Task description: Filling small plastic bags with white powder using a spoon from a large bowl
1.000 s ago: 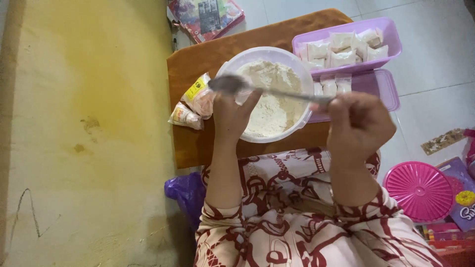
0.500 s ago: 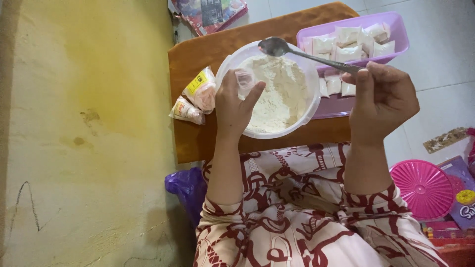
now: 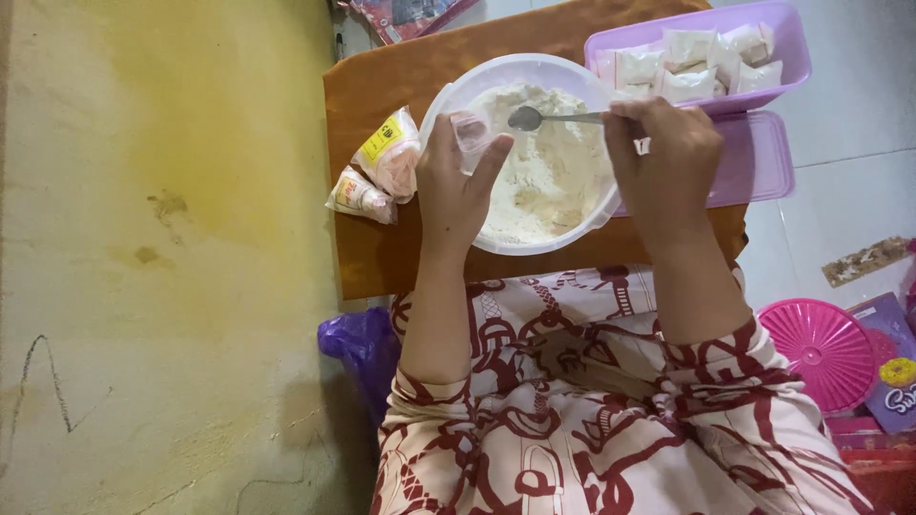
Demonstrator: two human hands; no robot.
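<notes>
Two yellow-labelled packets left of bowl; right hand — spoon.

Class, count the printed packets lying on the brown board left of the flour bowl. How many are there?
2. A larger packet with a yellow label lies beside the bowl; a smaller packet lies just below and left of it, at the board's edge. Others could be hidden underneath.

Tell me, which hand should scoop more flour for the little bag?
Probably the right hand: it already holds the spoon over the flour in the bowl. The left hand holds the small clear bag.
</notes>
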